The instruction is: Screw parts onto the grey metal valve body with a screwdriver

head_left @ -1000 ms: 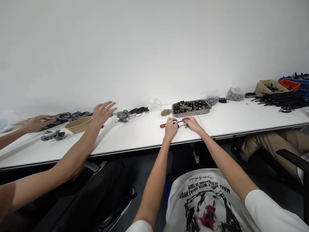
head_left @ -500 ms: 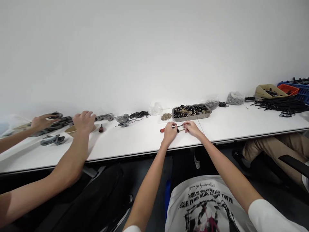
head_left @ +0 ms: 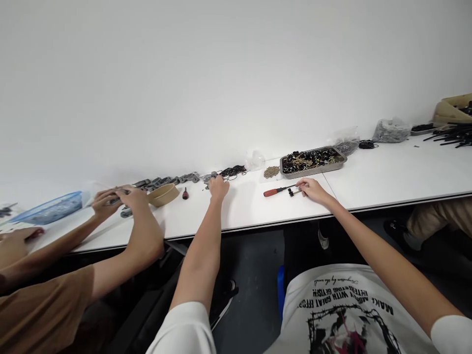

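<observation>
Metal tray (head_left: 339, 164) holds black rings and brass parts.

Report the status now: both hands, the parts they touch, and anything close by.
Left hand reaching onto grey parts by the black rings. Right hand pinching a small black part beside the red screwdriver. Co-worker's hands near the bowl.

This was a small assembly workshop: a long white surface (head_left: 387, 182) against a bare wall carried a metal tray of small parts (head_left: 312, 162), bagged hardware (head_left: 391, 130), a red-handled screwdriver (head_left: 277, 190) and rows of grey castings (head_left: 165, 181).
</observation>
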Motion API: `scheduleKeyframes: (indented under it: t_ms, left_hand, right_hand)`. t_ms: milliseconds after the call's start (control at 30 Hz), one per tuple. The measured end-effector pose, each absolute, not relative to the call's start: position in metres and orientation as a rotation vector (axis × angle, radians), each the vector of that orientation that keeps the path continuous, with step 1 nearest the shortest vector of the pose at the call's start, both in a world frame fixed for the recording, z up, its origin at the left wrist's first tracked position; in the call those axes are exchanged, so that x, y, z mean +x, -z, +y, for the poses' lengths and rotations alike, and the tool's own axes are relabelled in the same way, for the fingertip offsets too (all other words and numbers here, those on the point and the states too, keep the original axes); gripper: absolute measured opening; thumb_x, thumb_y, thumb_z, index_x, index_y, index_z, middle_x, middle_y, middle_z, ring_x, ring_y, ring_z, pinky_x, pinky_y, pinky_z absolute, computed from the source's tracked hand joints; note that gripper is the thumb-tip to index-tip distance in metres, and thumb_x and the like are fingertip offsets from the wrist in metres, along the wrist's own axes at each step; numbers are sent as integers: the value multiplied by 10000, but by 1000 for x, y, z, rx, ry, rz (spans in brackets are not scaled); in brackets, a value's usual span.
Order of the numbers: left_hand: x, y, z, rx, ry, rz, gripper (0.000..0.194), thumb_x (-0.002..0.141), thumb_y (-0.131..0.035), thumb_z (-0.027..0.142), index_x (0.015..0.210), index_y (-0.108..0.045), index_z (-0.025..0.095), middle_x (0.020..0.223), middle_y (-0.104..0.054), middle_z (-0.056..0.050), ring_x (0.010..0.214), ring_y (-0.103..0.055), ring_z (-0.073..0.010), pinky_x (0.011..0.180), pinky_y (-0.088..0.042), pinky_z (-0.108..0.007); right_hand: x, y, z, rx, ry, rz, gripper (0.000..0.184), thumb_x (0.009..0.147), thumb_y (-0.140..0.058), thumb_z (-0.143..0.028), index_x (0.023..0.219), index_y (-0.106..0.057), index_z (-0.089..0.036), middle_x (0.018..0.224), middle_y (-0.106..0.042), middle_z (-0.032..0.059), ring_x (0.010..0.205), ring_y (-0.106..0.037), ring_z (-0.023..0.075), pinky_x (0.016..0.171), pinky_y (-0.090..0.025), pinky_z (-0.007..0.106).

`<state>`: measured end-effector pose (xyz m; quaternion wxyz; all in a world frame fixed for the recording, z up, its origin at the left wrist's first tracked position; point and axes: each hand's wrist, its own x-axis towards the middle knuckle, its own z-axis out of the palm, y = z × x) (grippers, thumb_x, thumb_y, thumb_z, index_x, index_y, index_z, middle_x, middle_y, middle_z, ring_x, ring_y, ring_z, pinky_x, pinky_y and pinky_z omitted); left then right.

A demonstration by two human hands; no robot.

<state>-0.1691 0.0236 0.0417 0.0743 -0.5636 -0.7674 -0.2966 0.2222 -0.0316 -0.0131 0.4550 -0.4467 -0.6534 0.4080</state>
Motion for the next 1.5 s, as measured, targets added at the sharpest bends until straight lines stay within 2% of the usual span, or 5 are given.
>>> scheduleKeyframes:
  t_ms: [167, 400, 900, 1300, 1500]
  left_hand:
    - [-196, -3, -2, -1520, 766, -2395, 412, 878, -617, 278, 1244, -614, 90, 1409, -496, -347, 1343, -478, -514, 1050, -399, -647]
    - [-205, 0, 14, -1596, 681, -2495, 587, 923, -569, 352, 1474, -533, 152, 1651, -248, -331, 1475, -350, -531, 1129, -322, -663]
    - [-226, 7, 34, -1589, 660, -2506, 526, 926, -528, 262, 1430, -524, 113, 1503, -439, -312, 1407, -421, -496, 1115, -354, -640]
    - [-211, 3, 14, -1498, 587, -2417, 412, 908, -528, 120, 1319, -552, 103, 1377, -532, -298, 1249, -597, -414, 1038, -463, -498]
    - [-209, 2, 3, -1428, 619, -2436, 405, 924, -552, 98, 1324, -491, 83, 1207, -668, -259, 1195, -636, -384, 969, -496, -456]
  right_hand:
    - [221, 13, -33, -1134, -1005, -1645, 167, 892, -554, -132, 896, -720, -151, 607, -611, 12, 580, -563, 156, 628, -426, 284]
    - [223, 14, -33, -1101, -999, -1651, 152, 903, -582, -143, 891, -734, -145, 609, -610, 13, 570, -540, 141, 626, -412, 280]
    - [224, 13, -30, -1151, -971, -1667, 165, 903, -579, -108, 889, -741, -136, 663, -648, 40, 564, -543, 126, 624, -417, 271]
    - [222, 3, -41, -1177, -1017, -1653, 152, 882, -588, -203, 891, -726, -138, 577, -571, -18, 562, -507, 126, 610, -384, 264]
    - [222, 4, -41, -1206, -994, -1660, 177, 891, -560, -127, 861, -735, -134, 587, -597, 6, 560, -523, 133, 636, -400, 270]
